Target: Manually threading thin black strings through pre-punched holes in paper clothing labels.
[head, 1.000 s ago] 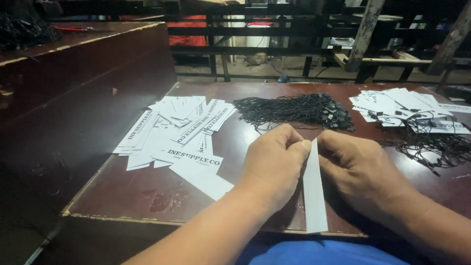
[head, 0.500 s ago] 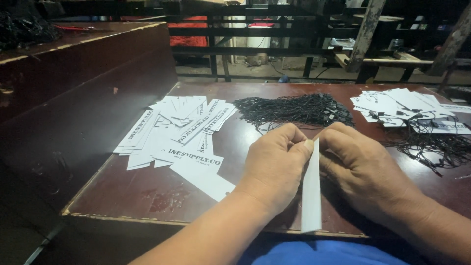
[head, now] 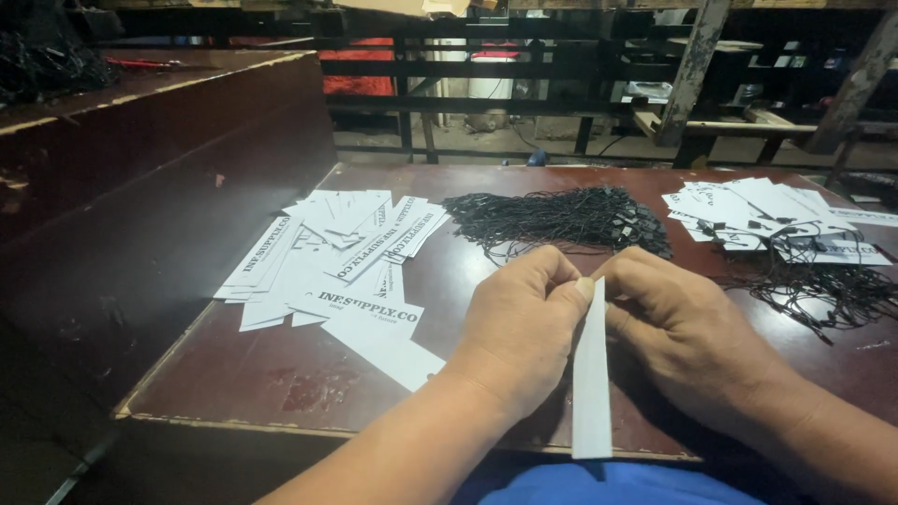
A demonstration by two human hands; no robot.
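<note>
White tags point(head: 323, 248), black strings point(head: 561, 217), reddish-brown table point(head: 271, 374).

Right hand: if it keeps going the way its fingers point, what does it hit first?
The right hand points left, toward the left hand. First in line is the white paper tag pinched between them, then the left fingertips. They look practically touching already, though depth is unclear.

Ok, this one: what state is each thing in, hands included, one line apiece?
Left hand: pinching the top of the white tag.
Right hand: fingertips at the tag's top, opposite the left.
White tag: held on edge, hanging toward the table's near edge.
Loose tags: scattered flat, overlapping, no strings.
Black strings: bundled in a heap.
Strung tags: piled, black strings trailing.
Table: dark, worn surface.
</note>
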